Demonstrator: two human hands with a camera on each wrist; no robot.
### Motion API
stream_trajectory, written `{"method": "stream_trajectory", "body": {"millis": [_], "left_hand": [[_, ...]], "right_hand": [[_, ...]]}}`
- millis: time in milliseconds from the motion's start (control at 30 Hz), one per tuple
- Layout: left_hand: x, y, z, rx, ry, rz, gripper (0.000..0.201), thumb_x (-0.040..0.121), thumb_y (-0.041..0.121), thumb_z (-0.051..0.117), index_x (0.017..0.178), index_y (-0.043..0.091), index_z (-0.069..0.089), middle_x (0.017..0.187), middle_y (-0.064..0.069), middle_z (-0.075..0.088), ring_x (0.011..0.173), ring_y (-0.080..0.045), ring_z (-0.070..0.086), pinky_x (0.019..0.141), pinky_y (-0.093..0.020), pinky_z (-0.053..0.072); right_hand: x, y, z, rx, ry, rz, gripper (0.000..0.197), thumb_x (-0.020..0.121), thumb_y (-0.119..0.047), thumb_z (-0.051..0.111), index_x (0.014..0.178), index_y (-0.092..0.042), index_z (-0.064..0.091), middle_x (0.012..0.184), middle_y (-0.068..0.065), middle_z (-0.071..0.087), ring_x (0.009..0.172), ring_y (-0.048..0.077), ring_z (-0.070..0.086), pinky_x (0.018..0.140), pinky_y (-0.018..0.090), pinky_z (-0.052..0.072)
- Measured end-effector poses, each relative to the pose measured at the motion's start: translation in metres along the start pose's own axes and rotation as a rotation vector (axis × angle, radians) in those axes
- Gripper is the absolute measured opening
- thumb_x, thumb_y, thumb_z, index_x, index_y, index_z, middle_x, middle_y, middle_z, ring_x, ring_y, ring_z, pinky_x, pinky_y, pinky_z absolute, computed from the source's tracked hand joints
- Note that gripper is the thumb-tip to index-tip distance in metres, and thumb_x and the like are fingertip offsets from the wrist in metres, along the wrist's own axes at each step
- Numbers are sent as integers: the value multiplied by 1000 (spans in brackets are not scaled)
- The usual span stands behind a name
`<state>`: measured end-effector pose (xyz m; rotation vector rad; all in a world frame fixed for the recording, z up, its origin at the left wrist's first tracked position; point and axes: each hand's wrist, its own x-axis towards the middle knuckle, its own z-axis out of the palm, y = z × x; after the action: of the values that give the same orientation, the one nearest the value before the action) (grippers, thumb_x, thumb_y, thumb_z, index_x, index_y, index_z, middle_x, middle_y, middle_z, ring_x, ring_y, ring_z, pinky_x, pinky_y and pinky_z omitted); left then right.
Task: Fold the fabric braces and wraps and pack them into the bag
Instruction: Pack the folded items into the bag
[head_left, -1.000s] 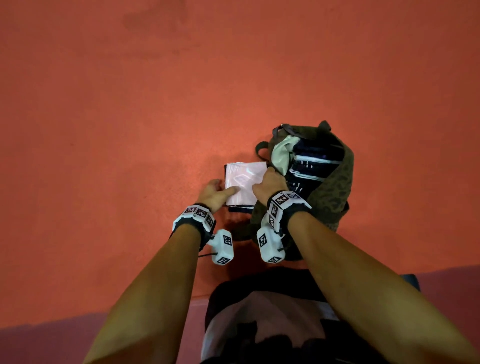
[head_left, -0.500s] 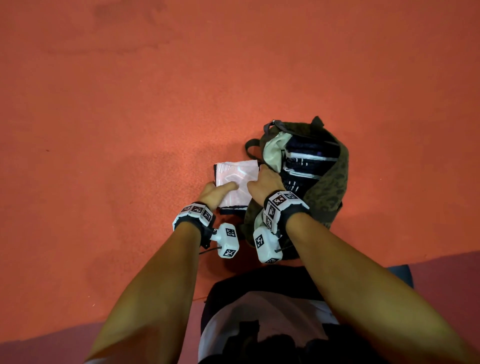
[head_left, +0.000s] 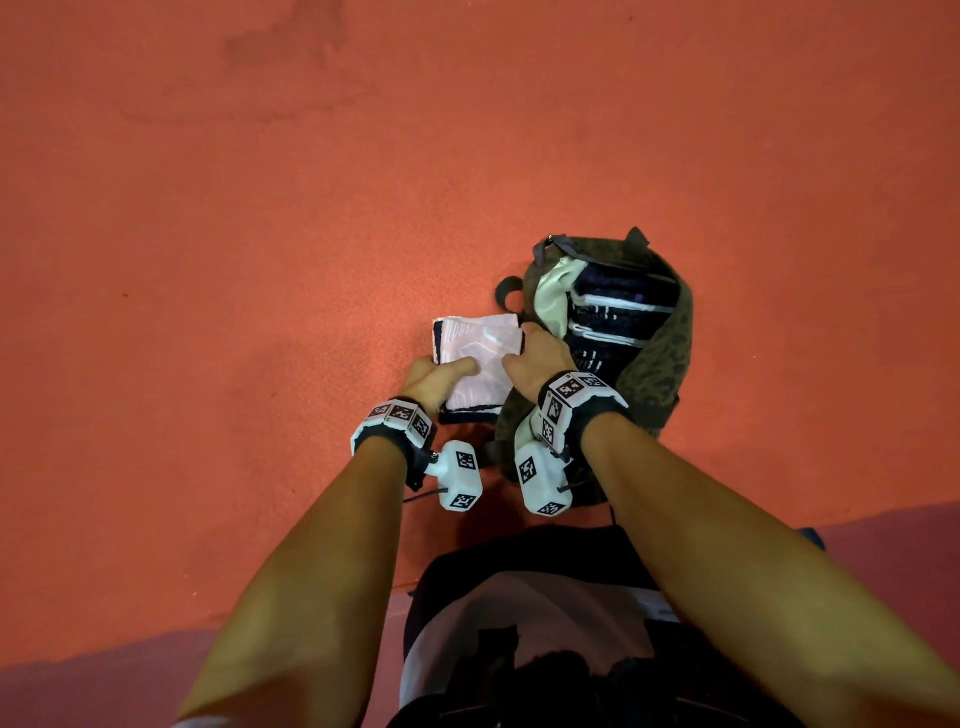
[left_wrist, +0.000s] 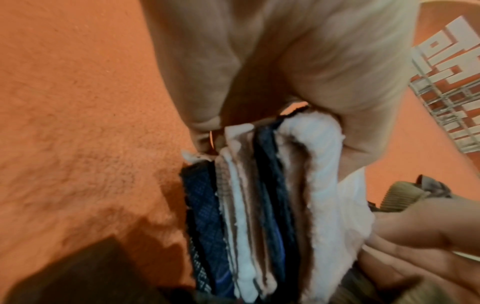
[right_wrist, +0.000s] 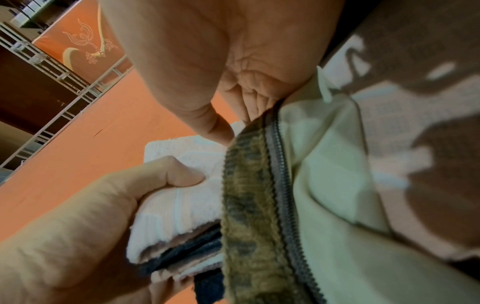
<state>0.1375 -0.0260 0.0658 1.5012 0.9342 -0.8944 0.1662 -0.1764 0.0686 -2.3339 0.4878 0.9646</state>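
Note:
A folded brace (head_left: 475, 358), white on top with dark blue layers beneath, lies on the orange floor against the left side of the open olive camouflage bag (head_left: 662, 358). My left hand (head_left: 441, 373) grips the brace's near left corner, thumb across the white top. The left wrist view shows the stacked layers (left_wrist: 259, 205) edge-on between thumb and fingers. My right hand (head_left: 525, 354) holds the bag's zippered rim (right_wrist: 249, 205), its thumb touching the brace (right_wrist: 182, 201). Folded dark braces (head_left: 621, 312) stand inside the bag beside its pale lining (head_left: 550, 299).
Orange carpet-like floor (head_left: 260, 260) spreads all around. A purple strip (head_left: 893, 545) runs along the near edge by my body. The right wrist view shows a white railing (right_wrist: 52, 67) and an orange banner (right_wrist: 85, 45) in the distance.
Little differs. Both hands stay at the folded brace and the bag's rim. My left thumb has slid a bit further across the white top.

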Motion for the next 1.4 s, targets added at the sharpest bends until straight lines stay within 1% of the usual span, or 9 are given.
{"method": "stream_trajectory", "body": {"millis": [100,267,367,467,567,700,1000,1100,1400], "left_hand": [[-6,2,-6,-7,42,27,26,86,23,71,97,10,52,82,-1,60,70,-13,58,50,-24,42],[-20,4,-18,-42,110,110,47,77,33,76,111,10,53,96,-4,63,82,-18,61,61,-28,44],[-34,15,-21,-79,133,180,67,61,42,78,114,10,52,108,-10,67,90,-24,65,75,-37,53],[-46,26,-18,-107,122,240,55,60,38,79,102,13,54,105,-11,70,90,-27,69,78,-40,56],[-58,33,-11,-119,111,274,35,76,27,77,96,17,50,98,-5,65,83,-20,65,69,-32,53],[-71,38,-4,-109,85,327,48,73,26,79,111,7,55,104,-10,70,81,-20,69,57,-27,51],[-88,43,13,-110,55,400,79,49,36,82,117,2,61,105,-15,73,83,-26,74,58,-30,54],[-91,44,17,-152,41,433,81,48,35,84,118,1,61,107,-17,73,88,-30,74,70,-44,61],[-109,30,51,-175,-179,441,61,46,29,80,102,6,69,100,-15,70,91,-32,67,81,-42,54]], "right_hand": [[-6,3,-1,67,9,-33,44,88,-14,55,131,-10,55,127,13,63,119,33,57,99,35,47],[-22,14,-7,200,15,-91,45,89,-9,56,134,-10,60,131,5,65,123,22,58,111,32,40],[-33,20,-10,238,47,-110,39,91,-8,52,128,-12,65,126,5,66,120,23,58,104,26,43],[-44,26,-12,230,126,-157,36,95,-11,47,125,-12,68,127,7,66,118,26,59,98,25,44],[-51,37,-22,291,172,-109,27,90,-17,57,110,-19,75,115,2,73,108,25,64,96,31,50],[-61,51,-37,367,167,-75,25,83,-5,55,89,-14,78,89,4,77,85,19,67,69,23,52],[-72,69,-55,330,259,-1,20,83,-5,56,85,-4,76,91,13,75,90,31,68,79,41,59],[-74,77,-61,353,246,-2,19,87,-8,57,89,-3,75,97,12,74,92,31,66,84,40,57],[-86,85,-90,417,284,13,77,103,-56,14,95,-8,73,104,16,68,97,33,60,92,39,45]]}}
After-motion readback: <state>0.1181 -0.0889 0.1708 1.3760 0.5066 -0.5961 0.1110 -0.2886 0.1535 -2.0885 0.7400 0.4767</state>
